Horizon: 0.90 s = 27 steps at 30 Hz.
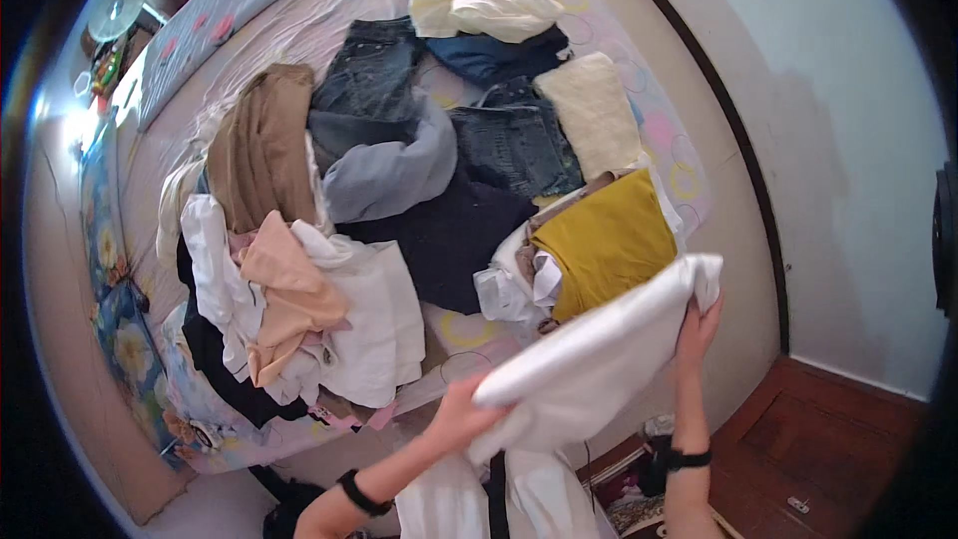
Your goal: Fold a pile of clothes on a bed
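Observation:
A white cloth (591,352), slightly blurred and folded over along its top, is stretched between my two hands above the bed's near edge. My left hand (465,415) grips its left end, and my right hand (700,326) grips its right end. Just beyond the cloth lies a folded mustard-yellow garment (610,243) on top of other clothes. To the left is a heap with a peach garment (292,292), white garments (378,322) and brown trousers (262,150). Dark cloth (449,247) lies in the middle.
Blue jeans (374,67), denim shorts (516,142), a cream towel (595,116) and a cream garment (486,0) are spread on the patterned bedsheet (658,127). A wall (861,127) stands at the right, above a reddish-brown floor (816,449). An open container (632,494) sits low beside my right forearm.

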Each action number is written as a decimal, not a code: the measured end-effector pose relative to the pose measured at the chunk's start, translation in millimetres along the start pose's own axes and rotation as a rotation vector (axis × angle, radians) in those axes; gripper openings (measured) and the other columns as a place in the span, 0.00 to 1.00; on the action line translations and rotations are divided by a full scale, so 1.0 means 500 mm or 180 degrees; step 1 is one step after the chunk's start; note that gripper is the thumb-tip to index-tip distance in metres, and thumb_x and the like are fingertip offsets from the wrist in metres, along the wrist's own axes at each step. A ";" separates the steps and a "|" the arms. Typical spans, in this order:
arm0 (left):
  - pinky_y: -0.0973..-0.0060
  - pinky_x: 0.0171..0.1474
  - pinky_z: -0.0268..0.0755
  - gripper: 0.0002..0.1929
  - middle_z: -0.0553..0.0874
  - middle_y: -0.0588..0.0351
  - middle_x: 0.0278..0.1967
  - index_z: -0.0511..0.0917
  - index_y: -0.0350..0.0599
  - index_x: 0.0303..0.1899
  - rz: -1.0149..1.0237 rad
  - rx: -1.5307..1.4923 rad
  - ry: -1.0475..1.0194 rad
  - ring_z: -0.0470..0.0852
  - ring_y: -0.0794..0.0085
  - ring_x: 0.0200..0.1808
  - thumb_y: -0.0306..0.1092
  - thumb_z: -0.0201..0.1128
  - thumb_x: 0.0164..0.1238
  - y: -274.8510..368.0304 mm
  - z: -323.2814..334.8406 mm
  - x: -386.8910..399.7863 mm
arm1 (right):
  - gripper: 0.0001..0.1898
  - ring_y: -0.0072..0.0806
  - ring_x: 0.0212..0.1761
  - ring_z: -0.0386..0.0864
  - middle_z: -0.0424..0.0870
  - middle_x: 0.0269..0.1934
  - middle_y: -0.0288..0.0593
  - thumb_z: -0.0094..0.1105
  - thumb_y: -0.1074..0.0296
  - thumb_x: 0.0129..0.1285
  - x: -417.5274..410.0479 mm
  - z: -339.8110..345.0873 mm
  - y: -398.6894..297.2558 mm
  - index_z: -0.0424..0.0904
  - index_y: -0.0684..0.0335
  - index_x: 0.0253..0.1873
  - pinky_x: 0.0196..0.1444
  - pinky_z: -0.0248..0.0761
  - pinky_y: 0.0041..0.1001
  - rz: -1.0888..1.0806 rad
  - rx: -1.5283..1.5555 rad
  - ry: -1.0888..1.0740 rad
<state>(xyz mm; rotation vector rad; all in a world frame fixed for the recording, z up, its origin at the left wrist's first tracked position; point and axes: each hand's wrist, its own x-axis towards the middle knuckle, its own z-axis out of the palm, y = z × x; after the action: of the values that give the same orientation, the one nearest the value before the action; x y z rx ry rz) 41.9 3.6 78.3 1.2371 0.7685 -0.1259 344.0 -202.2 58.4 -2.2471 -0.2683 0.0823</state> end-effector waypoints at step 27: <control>0.69 0.50 0.73 0.13 0.83 0.51 0.43 0.77 0.40 0.48 0.0049 0.0559 0.0775 0.81 0.64 0.45 0.31 0.60 0.63 -0.227 -0.023 0.295 | 0.42 0.50 0.78 0.39 0.42 0.76 0.48 0.58 0.41 0.60 0.044 0.368 0.198 0.49 0.42 0.76 0.67 0.39 0.68 -0.0870 -0.2414 -0.0477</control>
<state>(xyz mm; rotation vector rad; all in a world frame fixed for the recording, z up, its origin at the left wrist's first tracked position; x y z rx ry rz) 91.8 19.4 -100.5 1.4419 0.9743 -0.0300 354.0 -119.5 -134.4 -2.9267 -0.7917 -0.0011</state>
